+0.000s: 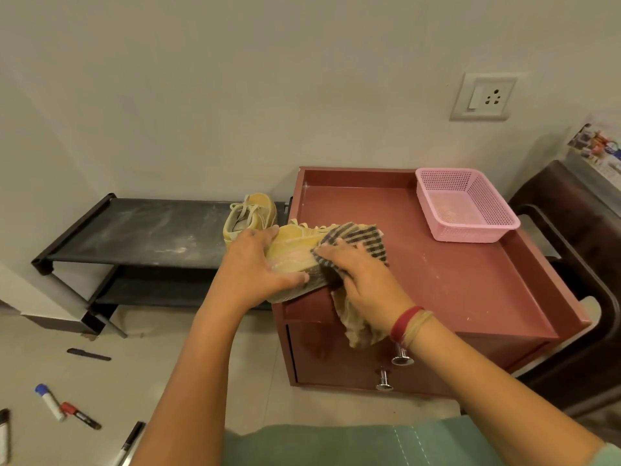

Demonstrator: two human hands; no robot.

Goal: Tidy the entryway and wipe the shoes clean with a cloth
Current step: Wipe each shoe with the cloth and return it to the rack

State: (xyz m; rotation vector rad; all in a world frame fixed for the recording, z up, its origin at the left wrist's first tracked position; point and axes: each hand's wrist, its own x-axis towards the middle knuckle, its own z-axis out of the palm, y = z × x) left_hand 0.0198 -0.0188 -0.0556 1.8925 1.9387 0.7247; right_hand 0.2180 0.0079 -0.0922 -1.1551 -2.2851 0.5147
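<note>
Head view looks down on my left hand [265,264], which grips the yellow shoe [295,252] at its heel end, thumb along the sole, propping it on the near left corner of the red-brown cabinet [453,290]. My right hand [366,284] clutches the striped cloth [361,238] and presses it over the toe end, with a loose tail hanging below my palm. I judge the wiping of this shoe midway at best, since pale dust shows on the sole by my left thumb. Just beyond, the second shoe [250,211] sits on the right end of the black shoe rack [144,230]; I cannot tell whether it is clean. The rack's top shelf carries white smears and the cabinet top has pale flecks, so both look in need of a wipe. A pink basket [497,227] stands in the cabinet's far right corner. On the floor to the near left lie a blue-capped marker [49,401], a red-capped marker [79,415] and a black pen [89,354], not yet gathered, so the tidying seems hardly begun. The cloth hides the shoe's toe. I cannot make out the basket's contents, another marker is cut off at the left edge, and the printed thing at the far right is too blurred to name.
</note>
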